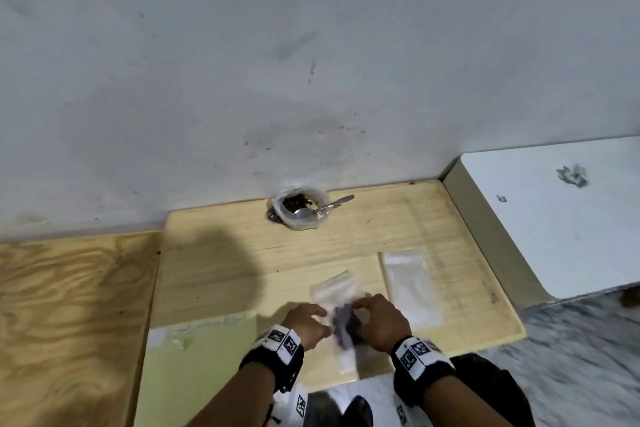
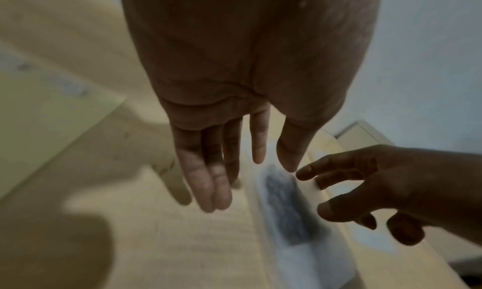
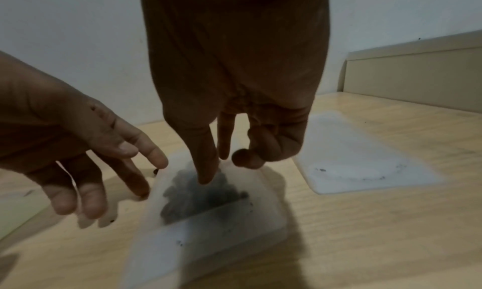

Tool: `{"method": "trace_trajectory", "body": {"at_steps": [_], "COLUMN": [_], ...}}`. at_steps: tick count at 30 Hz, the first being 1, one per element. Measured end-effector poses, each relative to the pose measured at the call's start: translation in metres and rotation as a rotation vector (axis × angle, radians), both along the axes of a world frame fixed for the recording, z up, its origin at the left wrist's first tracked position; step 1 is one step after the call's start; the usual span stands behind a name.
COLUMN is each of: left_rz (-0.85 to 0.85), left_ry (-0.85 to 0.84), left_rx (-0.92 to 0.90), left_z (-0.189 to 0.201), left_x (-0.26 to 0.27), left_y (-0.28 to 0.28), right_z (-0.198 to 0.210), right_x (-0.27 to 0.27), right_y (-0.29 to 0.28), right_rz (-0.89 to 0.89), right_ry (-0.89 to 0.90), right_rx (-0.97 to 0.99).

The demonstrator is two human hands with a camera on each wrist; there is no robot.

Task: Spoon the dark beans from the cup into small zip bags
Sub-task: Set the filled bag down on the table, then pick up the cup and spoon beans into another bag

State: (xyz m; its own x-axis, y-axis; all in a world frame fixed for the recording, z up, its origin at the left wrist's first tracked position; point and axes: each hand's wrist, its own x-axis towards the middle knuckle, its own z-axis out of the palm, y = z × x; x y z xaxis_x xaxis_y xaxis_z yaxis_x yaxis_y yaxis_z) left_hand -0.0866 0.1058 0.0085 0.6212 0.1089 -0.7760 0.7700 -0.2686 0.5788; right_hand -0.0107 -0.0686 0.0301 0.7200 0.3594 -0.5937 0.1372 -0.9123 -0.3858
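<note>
A small zip bag (image 1: 344, 322) with dark beans in it lies blurred on the pale wooden board (image 1: 242, 270), between my two hands. My left hand (image 1: 308, 321) hovers at its left edge with straight fingers (image 2: 206, 190), holding nothing. My right hand (image 1: 377, 317) is at the bag's right side. Its thumb (image 3: 206, 170) and forefinger point down at the bag (image 3: 198, 196), apart from each other and gripping nothing. An empty zip bag (image 1: 410, 284) lies flat to the right. The white cup (image 1: 299, 210) of beans stands against the far wall, with a metal spoon (image 1: 332, 204) resting in it.
A raised white block (image 1: 554, 211) borders the board on the right. Plywood (image 1: 69, 305) lies to the left and a pale green sheet (image 1: 201, 357) at the near left. Marbled floor (image 1: 581, 357) shows at the near right. A grey wall rises behind the cup.
</note>
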Motion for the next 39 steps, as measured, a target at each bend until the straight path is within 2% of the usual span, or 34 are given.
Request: {"method": "trace_trajectory", "body": {"at_steps": [2,4,8,12,16,22,27,32,39], "left_rz": [-0.160,-0.188,-0.044,0.124,0.155,0.053,0.137,0.142,0.139], "left_ry": [-0.060,-0.159,-0.257,-0.190,-0.131,-0.084,-0.038,-0.039,-0.055], "left_rx": [0.201,0.300,0.107,-0.021,0.083,0.219,0.179,0.181,0.157], "left_z": [0.001,0.011,0.023,0.014,-0.009,-0.025,-0.034,-0.037,-0.042], "left_x": [0.009,0.024,0.068,0.113,0.139,0.152,0.155,0.157,0.155], "left_y": [0.006,0.005,-0.026,-0.078,-0.118,-0.130,-0.128,-0.127,-0.124], "right_z": [-0.001,-0.001,0.003,-0.005,-0.022,-0.030,-0.027,-0.030,-0.029], "right_x": [0.005,0.016,0.056,0.093,0.111,0.131,0.142,0.153,0.151], "right_y": [-0.009,-0.024,-0.058,-0.088,-0.100,-0.120,-0.130,-0.138,-0.143], "right_rz": [-0.052,-0.128,-0.336,-0.448,-0.409,-0.395,-0.377,-0.257,-0.278], "right_ry": [0.003,-0.031,-0.104,-0.081,0.013,-0.084,-0.126,-0.098,-0.119], "right_rx": [0.023,0.054,0.044,-0.032,-0.021,0.077,0.099,0.126,0.116]}}
